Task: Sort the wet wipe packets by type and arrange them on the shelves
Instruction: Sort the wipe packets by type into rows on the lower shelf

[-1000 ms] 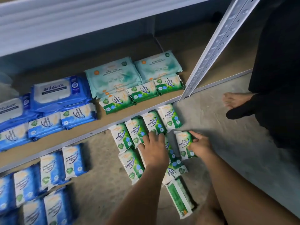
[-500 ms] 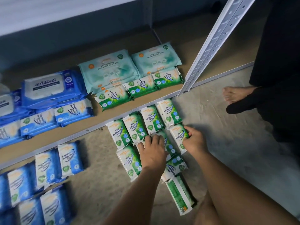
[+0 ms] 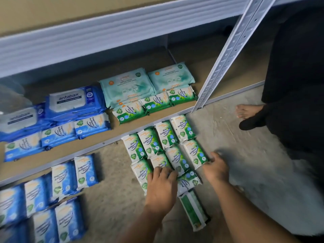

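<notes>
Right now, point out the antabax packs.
Head view, left of the bottom shelf: antabax packs behind the small blue packets, beside the teal packs.

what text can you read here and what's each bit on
"antabax": large blue pack on the shelf.
"ANTIBACTERIAL FRAGRANCE FREE WIPES": teal pack on the shelf.
"Pine Antibacterial Wipes": green packet on the floor.
"Fragrance Fr... Antibacterial Wipes": small blue packet on the floor.
Smaller print: too small or blurred to read.

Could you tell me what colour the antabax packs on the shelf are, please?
The antabax packs are blue with white panels, seen in head view.
</notes>
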A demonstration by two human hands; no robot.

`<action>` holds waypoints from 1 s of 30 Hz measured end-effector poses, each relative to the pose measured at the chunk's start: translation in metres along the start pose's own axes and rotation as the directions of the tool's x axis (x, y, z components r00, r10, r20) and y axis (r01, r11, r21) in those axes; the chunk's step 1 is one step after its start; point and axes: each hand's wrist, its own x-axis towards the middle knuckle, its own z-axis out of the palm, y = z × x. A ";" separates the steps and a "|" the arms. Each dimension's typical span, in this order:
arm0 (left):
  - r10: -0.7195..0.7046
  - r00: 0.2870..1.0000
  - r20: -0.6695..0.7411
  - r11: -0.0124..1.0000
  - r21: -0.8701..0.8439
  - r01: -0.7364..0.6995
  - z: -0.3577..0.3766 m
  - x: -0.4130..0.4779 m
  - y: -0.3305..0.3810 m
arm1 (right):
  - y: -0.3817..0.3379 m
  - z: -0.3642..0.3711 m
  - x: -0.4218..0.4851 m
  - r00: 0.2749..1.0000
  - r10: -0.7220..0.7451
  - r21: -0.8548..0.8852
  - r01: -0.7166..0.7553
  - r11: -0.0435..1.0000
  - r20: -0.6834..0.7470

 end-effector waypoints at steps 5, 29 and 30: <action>-0.110 0.990 0.092 0.987 -0.109 0.120 -0.019 -0.038 -0.017 | 0.008 -0.019 -0.042 0.995 0.067 0.043 -0.071 0.997 0.076; -0.179 0.870 0.459 0.981 0.151 0.123 0.003 -0.012 0.033 | 0.097 0.016 -0.147 0.965 -0.050 -0.514 0.181 0.838 0.258; -0.177 0.872 0.457 0.979 0.175 0.107 0.008 -0.008 0.036 | 0.096 0.019 -0.148 0.971 -0.030 -0.535 0.156 0.830 0.236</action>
